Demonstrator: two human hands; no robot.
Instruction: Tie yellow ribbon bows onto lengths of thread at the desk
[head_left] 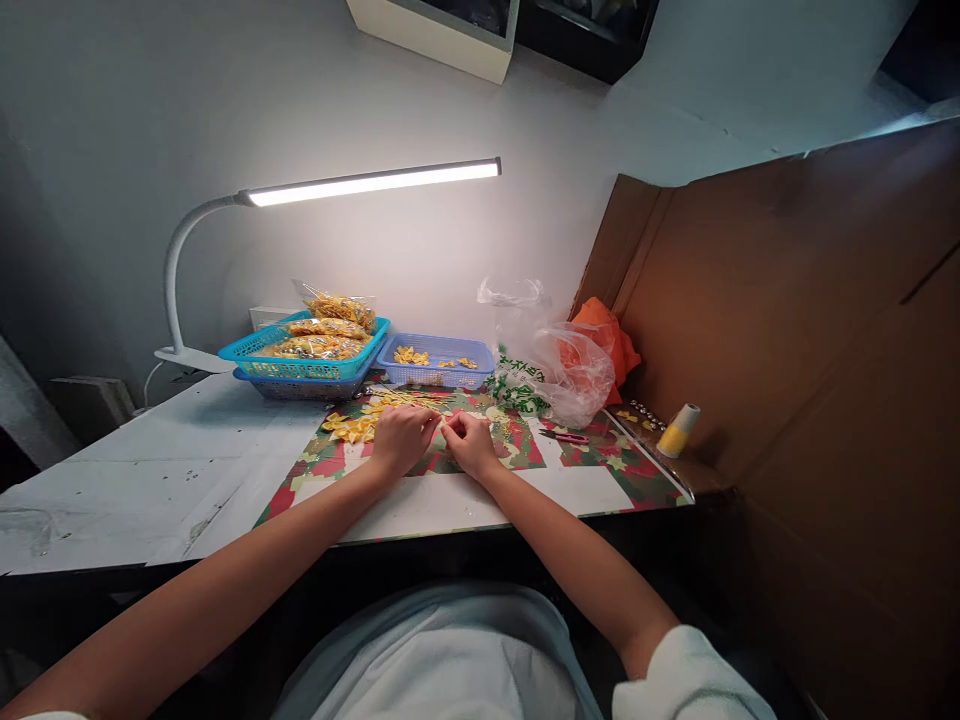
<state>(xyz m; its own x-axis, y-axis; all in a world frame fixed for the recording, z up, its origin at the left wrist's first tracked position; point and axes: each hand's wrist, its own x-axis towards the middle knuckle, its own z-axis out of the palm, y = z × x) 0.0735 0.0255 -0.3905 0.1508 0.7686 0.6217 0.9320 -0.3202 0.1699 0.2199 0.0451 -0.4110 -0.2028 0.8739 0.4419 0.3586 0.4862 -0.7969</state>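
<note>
Hands: left hand (405, 437) and right hand (471, 443) meet nearly tip to tip, thumb and fingers of each drawn in as if pinching; at this size I cannot tell whether either is clamped on anything.
Between the fingertips: perhaps a tiny pale or yellow bit, too small to name.
Yellow pieces (351, 428): loose on the mat (525, 457), just beside my left hand, on its outer side.
Strands (412, 398): thin and yellow, just beyond my left hand.
Tray (436, 376): beyond my grip, with two small groups of yellow bits in it.
Basket (300, 370): beyond and left of my grip, on top of a second basket (279, 388); it holds filled clear bags (327, 328).
Progress: some yellow stuff is bagged, while the pieces by my left hand and those in the tray lie loose. I judge the work partway along; how much is left I cannot tell.
Snips (566, 437): on the mat, right of my right hand, untouched.
Cone (679, 432): farther right, upright, near some beads (646, 410).
Plastic bag (581, 385): beyond and right of my grip, against an orange bag (621, 352).
</note>
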